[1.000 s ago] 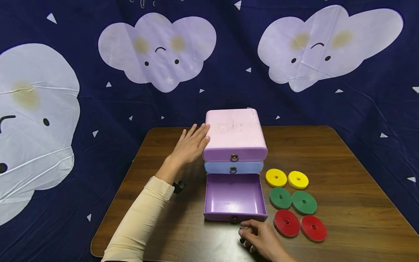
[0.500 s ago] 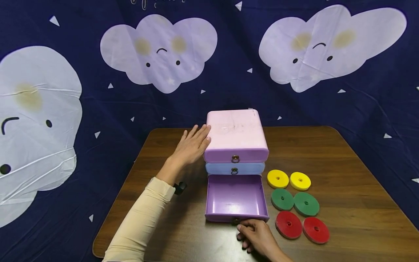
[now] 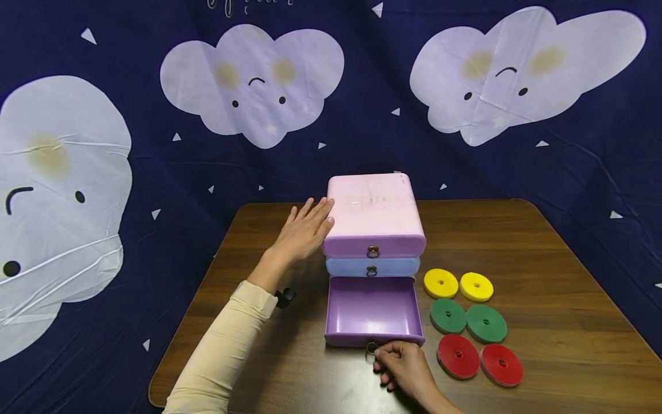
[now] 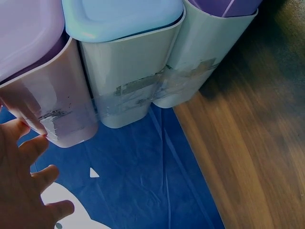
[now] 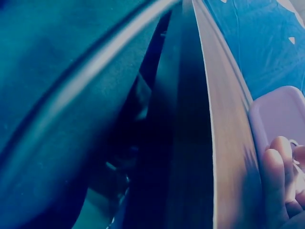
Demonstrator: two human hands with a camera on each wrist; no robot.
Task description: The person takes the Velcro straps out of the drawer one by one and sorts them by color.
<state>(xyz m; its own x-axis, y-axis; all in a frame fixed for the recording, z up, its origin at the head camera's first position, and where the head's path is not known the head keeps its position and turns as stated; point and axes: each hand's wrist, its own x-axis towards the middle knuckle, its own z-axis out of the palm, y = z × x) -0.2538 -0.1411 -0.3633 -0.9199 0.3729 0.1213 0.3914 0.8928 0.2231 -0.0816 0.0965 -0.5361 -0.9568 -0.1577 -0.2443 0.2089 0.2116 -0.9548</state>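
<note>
A small pink chest of drawers [image 3: 369, 204] stands on the table, its purple bottom drawer [image 3: 373, 313] pulled out with nothing inside. My left hand [image 3: 301, 234] rests with fingers spread against the chest's left side near the top edge. At the front of that drawer, my right hand [image 3: 405, 368] pinches the metal ring pull [image 3: 370, 347] between thumb and forefinger. In the right wrist view the ring shows beside the fingertips [image 5: 281, 145]. The purple top drawer [image 3: 362, 246] and the blue middle drawer [image 3: 346, 267] are closed, each with its own ring pull.
Right of the chest lie flat rolls in pairs: yellow rolls [image 3: 441, 283], green rolls [image 3: 447, 315] and red rolls [image 3: 458, 356]. A dark blue cloth with clouds [image 3: 253, 86] hangs behind the wooden table [image 3: 558, 345]. Clear tape [image 4: 138, 95] runs across the chest's tiers.
The fingers of my right hand have closed on the ring pull, which now stands out from the drawer front. My left hand stays on the chest. The head view has shifted slightly.
</note>
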